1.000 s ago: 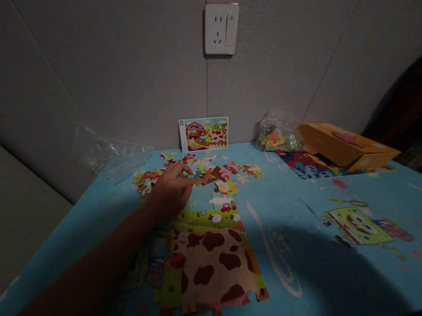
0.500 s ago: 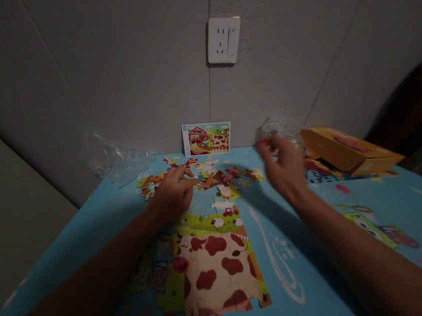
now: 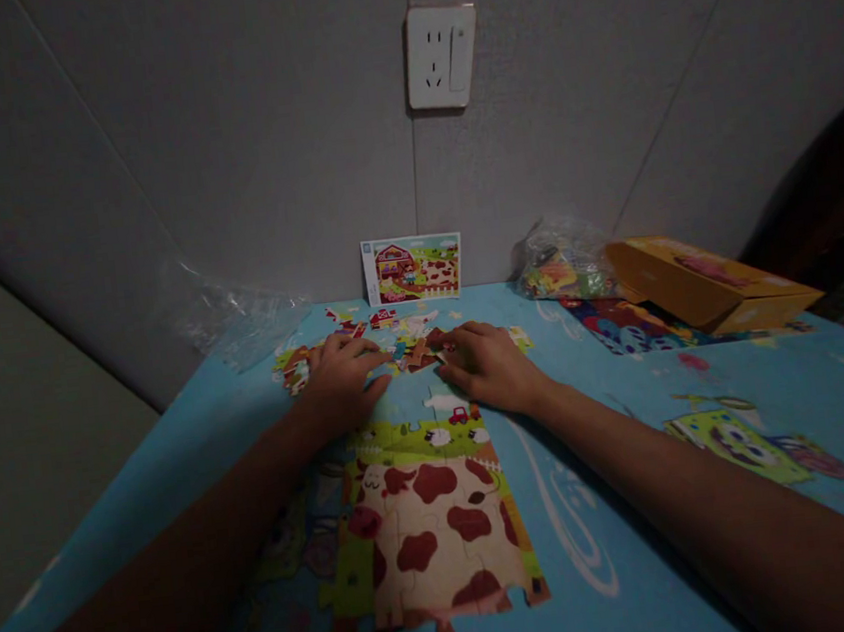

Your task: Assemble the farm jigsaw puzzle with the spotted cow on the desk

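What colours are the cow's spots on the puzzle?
The cow's spots are dark reddish-brown on a cream body, within the joined puzzle part; the head view shows it best.

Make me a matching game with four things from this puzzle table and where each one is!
Things:
1. picture card
2. yellow box
3. wall socket
4. finished cow part of the puzzle

Places:
A. high on the wall
B. on the blue table, nearest the person, between the arms
C. standing against the wall at the back of the table
D. far right of the table

Pairs: 1-C, 2-D, 3-A, 4-B
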`<state>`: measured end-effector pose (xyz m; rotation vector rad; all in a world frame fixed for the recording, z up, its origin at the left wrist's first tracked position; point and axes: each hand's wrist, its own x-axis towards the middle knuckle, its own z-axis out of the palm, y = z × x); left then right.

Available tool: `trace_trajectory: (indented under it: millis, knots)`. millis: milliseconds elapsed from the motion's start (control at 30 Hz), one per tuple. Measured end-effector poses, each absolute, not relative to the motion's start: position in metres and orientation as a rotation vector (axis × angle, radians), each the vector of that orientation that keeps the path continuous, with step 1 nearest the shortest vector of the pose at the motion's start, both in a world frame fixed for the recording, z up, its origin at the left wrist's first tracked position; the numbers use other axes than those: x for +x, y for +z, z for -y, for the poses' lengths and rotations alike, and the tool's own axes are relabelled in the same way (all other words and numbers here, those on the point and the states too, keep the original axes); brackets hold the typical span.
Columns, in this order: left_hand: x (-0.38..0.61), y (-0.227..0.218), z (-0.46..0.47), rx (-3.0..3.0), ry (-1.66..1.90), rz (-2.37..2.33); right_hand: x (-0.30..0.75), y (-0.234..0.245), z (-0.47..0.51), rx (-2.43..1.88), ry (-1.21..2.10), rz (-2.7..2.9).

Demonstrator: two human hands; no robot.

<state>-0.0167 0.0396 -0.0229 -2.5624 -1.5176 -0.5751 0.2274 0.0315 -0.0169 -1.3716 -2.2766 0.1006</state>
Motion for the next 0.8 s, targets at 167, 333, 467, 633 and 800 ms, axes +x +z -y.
trace_trajectory:
  millis: [167, 333, 467, 633, 800]
  knots:
    - [-0.019, -0.012, -0.04, -2.132, -0.562, 1.962, 0.232, -0.019, -0.036, -1.294, -0.023, 2.022]
    - [-0.024, -0.016, -0.044, -2.157, -0.416, 2.04, 0.237, -0.018, -0.041, -1.408, -0.014, 1.969]
    - [-0.026, -0.02, -0.045, -2.239, -0.496, 1.942, 0.238, -0.017, -0.042, -1.52, 0.012, 2.045]
    - [-0.029, -0.023, -0.045, -2.274, -0.583, 1.819, 0.238, -0.015, -0.041, -1.645, -0.111, 2.141]
    - [-0.03, -0.02, -0.047, -2.336, -0.59, 1.671, 0.236, -0.012, -0.039, -1.574, -0.118, 2.156]
